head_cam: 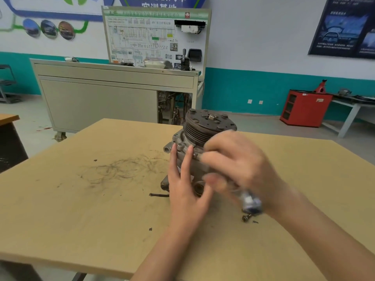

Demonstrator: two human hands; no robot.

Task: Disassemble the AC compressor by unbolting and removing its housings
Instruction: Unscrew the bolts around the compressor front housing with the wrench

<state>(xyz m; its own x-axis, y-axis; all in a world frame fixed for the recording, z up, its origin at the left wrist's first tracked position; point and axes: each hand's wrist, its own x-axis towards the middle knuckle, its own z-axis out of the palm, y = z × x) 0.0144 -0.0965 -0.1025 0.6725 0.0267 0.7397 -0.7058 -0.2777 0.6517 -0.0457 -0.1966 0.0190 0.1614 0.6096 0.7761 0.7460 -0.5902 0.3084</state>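
Observation:
The AC compressor (199, 136) stands on the wooden table (91, 199) with its dark grooved pulley tilted up and away. My left hand (185, 183) lies flat against the near side of the grey housing, fingers straight. My right hand (239, 165) is blurred in front of the compressor's right side; it grips a tool with a silver and blue handle (250, 202) that sticks out toward me. Where the tool's tip meets the housing is hidden. A removed long bolt (159, 195) lies on the table left of the compressor, and a short bolt (246, 218) lies near my right wrist.
Dark scuff marks (121, 169) cover the table left of the compressor. Beyond the table stand a grey training bench (113, 94) with a wiring board, and a red cabinet (304, 107) at the right wall. A darker desk edge (8, 118) shows at far left.

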